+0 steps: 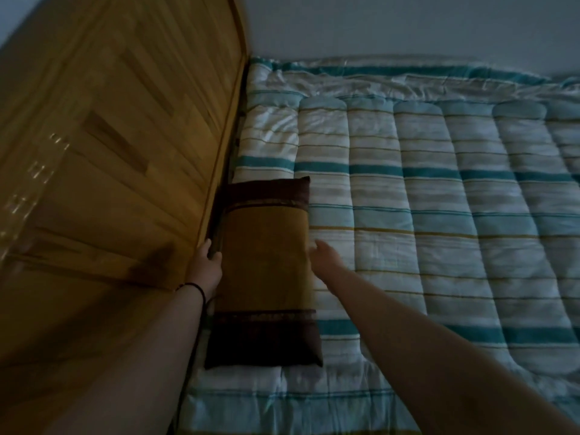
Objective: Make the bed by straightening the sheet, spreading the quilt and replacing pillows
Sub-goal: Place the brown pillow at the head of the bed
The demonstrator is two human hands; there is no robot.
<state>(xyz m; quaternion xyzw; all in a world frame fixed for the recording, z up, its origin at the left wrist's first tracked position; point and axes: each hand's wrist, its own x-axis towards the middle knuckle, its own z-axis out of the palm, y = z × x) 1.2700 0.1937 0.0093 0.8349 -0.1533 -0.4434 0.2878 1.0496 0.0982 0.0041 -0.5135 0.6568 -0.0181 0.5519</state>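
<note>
The striped quilt (423, 215) is spread flat over the bed, so the job looks to be at the pillow step. A brown and gold pillow (266, 265) lies on the quilt's left side, right beside the wooden headboard (119, 171). The left hand (205, 268) is at the pillow's left edge, with fingers curled on it. The right hand (324, 257) is at the pillow's right edge; it is blurry, so I cannot tell its grip. Next, the pillow likely needs a small push to sit straight against the headboard.
</note>
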